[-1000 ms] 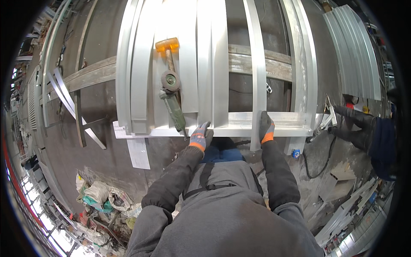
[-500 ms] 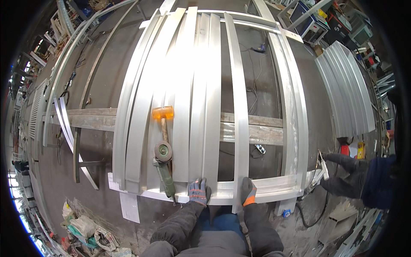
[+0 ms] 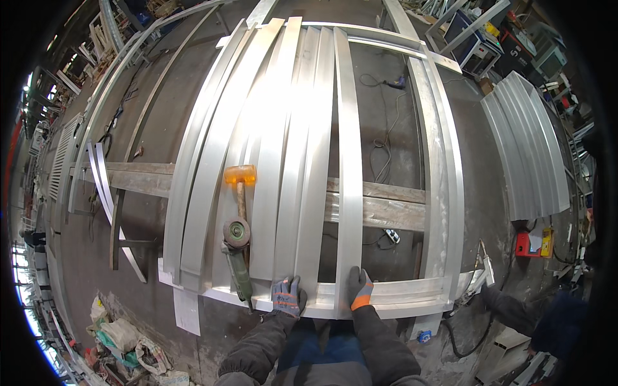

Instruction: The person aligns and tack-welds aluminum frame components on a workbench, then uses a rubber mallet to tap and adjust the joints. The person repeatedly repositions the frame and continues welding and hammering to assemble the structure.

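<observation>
My right hand (image 3: 360,288), in a grey glove with an orange cuff, grips the right edge of a long silvery metal slat (image 3: 348,161) at its near end. The slat's far end lies against the neighbouring slats, while a gap shows between them closer to me. My left hand (image 3: 288,296), gloved as well, rests with its fingers forward and apart at the near ends of several metal slats (image 3: 267,212). To its left, an angle grinder (image 3: 238,260) lies on the slats, its disc over the handle of an orange-headed mallet (image 3: 240,174).
Beneath the slats is a metal frame (image 3: 412,296) with a crossbeam (image 3: 380,207). A person (image 3: 515,312) works at the right beside a red and yellow box (image 3: 533,244). Ribbed metal panels (image 3: 528,148) stand beyond. Sacks (image 3: 125,338) lie at the lower left; cables (image 3: 384,141) run on the floor.
The slat in my right hand has shifted left, its far end now meeting the neighbouring slats. Both hands moved slightly left. The person at the right has shifted lower in view.
</observation>
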Motion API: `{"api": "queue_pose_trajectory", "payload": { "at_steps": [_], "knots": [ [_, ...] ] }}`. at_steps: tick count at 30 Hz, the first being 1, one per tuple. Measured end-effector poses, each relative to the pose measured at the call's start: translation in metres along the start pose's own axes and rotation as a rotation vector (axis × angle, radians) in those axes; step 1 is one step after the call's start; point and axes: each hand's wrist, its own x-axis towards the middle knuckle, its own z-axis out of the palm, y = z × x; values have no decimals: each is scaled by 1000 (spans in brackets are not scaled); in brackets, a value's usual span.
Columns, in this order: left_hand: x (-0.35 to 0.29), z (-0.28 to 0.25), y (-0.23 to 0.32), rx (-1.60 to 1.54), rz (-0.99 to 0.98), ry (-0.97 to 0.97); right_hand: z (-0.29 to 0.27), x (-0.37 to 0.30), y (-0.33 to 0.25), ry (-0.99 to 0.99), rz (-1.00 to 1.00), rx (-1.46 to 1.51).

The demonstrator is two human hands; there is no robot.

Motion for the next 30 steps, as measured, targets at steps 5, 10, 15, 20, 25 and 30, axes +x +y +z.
{"api": "queue_pose_trajectory", "payload": {
  "at_steps": [5,10,15,20,25,30],
  "knots": [
    [0,5,-3,2,-8,-1,11,5,10,-58,201,250],
    [1,12,4,358,-5,393,17,10,22,-55,451,256],
    [-30,-8,51,-452,-233,52,38,26,46,-174,149,-51],
    [-16,-24,75,-307,-126,-319,29,40,46,-362,-37,-93],
    [10,-3,75,-452,-288,-593,-4,32,27,-590,-25,-127],
    [-3,14,63,-539,-373,-429,13,26,26,-633,109,-80]
  ]
}}
